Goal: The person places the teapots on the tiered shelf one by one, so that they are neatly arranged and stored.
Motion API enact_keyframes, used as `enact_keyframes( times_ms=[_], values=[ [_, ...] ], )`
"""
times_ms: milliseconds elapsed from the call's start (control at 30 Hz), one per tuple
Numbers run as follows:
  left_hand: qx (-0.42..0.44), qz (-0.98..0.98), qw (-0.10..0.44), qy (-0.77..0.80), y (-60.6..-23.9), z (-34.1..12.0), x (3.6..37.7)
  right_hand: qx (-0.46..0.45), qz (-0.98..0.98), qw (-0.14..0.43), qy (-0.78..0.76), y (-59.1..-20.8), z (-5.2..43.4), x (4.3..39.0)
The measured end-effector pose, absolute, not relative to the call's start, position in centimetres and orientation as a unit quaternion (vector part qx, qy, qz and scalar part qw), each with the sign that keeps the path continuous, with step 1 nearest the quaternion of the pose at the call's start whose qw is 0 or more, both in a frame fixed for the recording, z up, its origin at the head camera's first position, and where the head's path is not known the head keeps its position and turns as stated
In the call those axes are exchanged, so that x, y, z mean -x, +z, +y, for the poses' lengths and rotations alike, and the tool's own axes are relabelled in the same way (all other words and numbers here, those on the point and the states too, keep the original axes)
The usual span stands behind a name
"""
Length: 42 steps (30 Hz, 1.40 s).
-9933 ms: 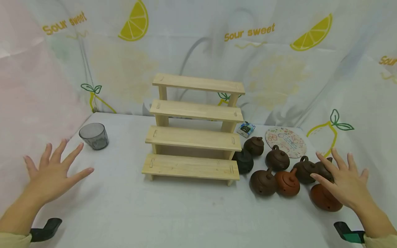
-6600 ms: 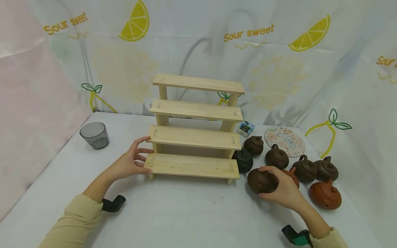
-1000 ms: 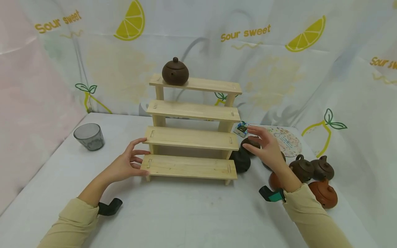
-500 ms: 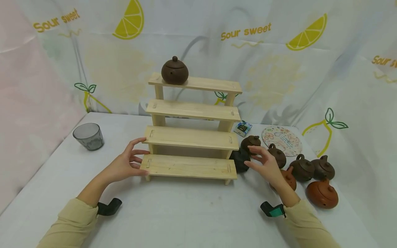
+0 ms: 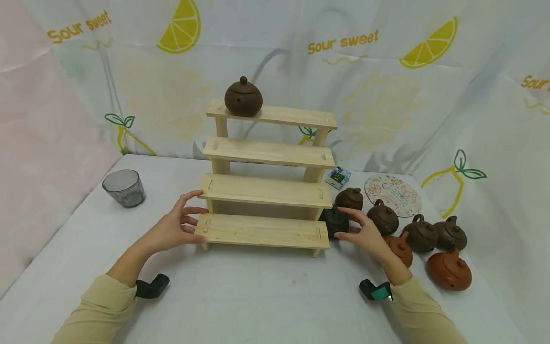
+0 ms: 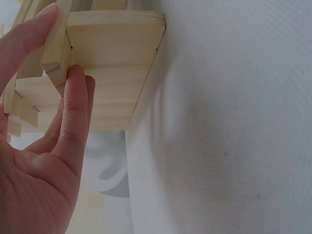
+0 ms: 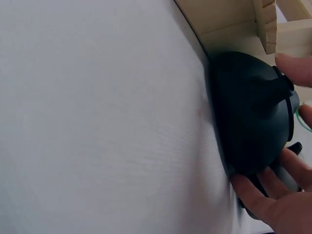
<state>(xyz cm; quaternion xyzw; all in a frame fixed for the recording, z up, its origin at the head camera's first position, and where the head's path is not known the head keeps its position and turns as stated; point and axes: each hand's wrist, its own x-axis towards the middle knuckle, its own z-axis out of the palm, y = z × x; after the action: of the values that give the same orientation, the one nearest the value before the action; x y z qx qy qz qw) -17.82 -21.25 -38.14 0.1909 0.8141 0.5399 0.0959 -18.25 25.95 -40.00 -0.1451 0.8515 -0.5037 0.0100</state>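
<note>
A stepped wooden display stand (image 5: 262, 229) stands mid-table, a dark brown teapot (image 5: 243, 99) on its top shelf at the left. My left hand (image 5: 174, 227) grips the left end of the stand's lowest shelf; in the left wrist view the thumb and fingers lie on either side of the plank (image 6: 57, 58). Beside the stand's lower right end sits a black teapot (image 5: 334, 222). My right hand (image 5: 365, 234) holds it from the right, thumb and fingers spread round its body and lid in the right wrist view, where its spout (image 7: 270, 92) points at the camera.
Several brown teapots (image 5: 420, 234) and two reddish ones (image 5: 449, 271) cluster right of my right hand. Behind them lie a round patterned mat (image 5: 393, 195) and a small blue box (image 5: 338, 177). A grey glass cup (image 5: 124, 188) stands at the left back, near the curtain (image 5: 275, 28).
The dark brown teapot has gone from the right cluster to the top shelf. My right hand has since come down to the black teapot. The left hand keeps its place on the stand.
</note>
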Motion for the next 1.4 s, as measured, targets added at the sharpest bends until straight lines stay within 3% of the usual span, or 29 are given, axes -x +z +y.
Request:
enact_keyframes(
  times_ms=[233,433,1000,1400],
  values=[
    [-0.193,0.810,0.098,0.545,-38.2,-21.3,17.8,0.170,0.880,0.056,-0.440,-40.0,26.2,19.0],
    [-0.194,0.812,0.100,0.542,-38.2,-21.2,17.8,0.167,0.896,0.059,-0.407,-39.8,26.1,19.3],
    [-0.193,0.812,0.097,0.542,-38.1,-21.2,17.7,0.181,0.893,0.096,-0.401,-39.7,27.0,16.4],
    [-0.195,0.811,0.096,0.544,-38.1,-21.2,17.8,0.122,0.897,0.111,-0.411,-38.5,27.0,16.1]
  ],
)
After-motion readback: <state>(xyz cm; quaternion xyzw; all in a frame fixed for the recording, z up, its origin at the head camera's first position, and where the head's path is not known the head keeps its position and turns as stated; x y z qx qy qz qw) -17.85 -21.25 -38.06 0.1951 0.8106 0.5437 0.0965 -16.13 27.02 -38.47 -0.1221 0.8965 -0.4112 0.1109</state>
